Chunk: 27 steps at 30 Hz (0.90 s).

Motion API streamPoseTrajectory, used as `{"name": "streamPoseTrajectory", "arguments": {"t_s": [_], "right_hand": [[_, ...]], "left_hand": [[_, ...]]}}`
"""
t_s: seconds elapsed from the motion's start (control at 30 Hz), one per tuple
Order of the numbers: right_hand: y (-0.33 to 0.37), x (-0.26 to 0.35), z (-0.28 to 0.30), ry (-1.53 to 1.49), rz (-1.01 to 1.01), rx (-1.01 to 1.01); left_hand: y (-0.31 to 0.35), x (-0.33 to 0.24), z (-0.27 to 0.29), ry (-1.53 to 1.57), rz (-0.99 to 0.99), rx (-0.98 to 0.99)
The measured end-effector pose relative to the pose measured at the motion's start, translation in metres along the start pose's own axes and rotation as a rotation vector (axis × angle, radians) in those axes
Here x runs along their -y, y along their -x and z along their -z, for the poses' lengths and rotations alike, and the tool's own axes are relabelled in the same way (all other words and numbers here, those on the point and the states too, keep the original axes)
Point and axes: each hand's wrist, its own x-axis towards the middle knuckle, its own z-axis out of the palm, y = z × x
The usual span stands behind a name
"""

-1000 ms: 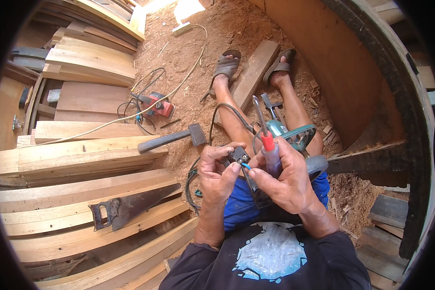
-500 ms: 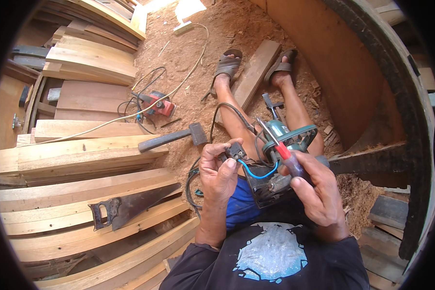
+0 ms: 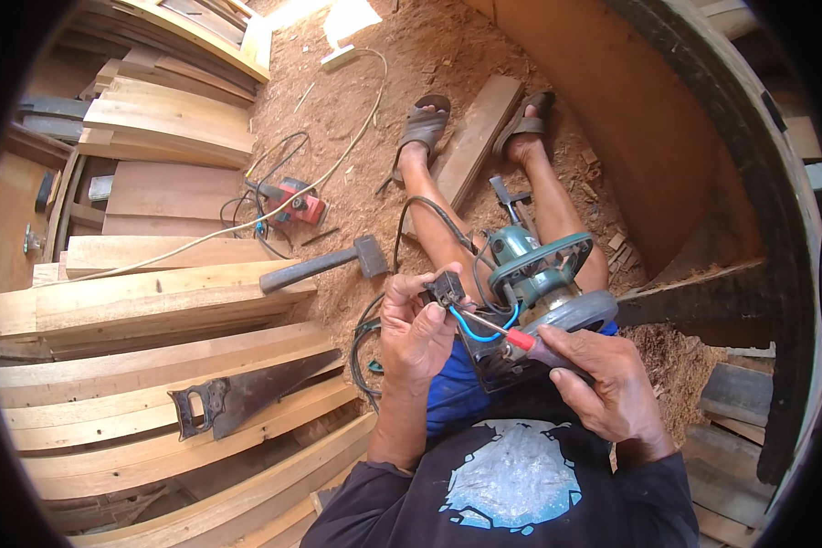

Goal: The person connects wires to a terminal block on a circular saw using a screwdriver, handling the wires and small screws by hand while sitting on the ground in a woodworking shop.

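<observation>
My left hand (image 3: 414,331) pinches a small black switch block (image 3: 446,288) between thumb and fingers. A blue wire (image 3: 478,337) loops from the block to a green power tool (image 3: 519,253), which rests in my lap with a grey round part at its side. My right hand (image 3: 601,376) is closed round the red and purple handle of a screwdriver (image 3: 521,340). Its shaft points left, with the tip close to the switch block; whether it sits in a screw I cannot tell.
A hammer (image 3: 312,265) and a handsaw (image 3: 237,398) lie on stacked planks (image 3: 146,297) to my left. Beyond them a red power tool (image 3: 299,201) with tangled cords rests on sawdust. A board (image 3: 477,137) lies between my feet. A large curved wooden panel (image 3: 630,128) stands at right.
My right hand has swung the screwdriver from pointing up and away to pointing left, bringing its tip to the switch block. The left hand still holds the block.
</observation>
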Motion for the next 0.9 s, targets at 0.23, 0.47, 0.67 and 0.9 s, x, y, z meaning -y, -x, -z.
{"name": "streamPoseTrajectory", "arguments": {"t_s": [0.23,0.47,0.67,0.9], "right_hand": [[0.0,-0.002,-0.006,0.007,0.048,-0.001],[0.003,-0.008,-0.015,-0.047,0.054,-0.045],[0.004,-0.02,-0.032,-0.144,0.089,-0.116],[0.008,-0.018,-0.042,-0.044,0.142,-0.162]], "left_hand": [[0.0,0.001,0.001,0.01,0.003,0.027],[0.001,0.002,0.0,-0.012,-0.017,0.009],[-0.002,0.002,-0.003,-0.107,-0.076,0.01],[-0.006,0.003,-0.001,-0.253,-0.154,0.02]]}}
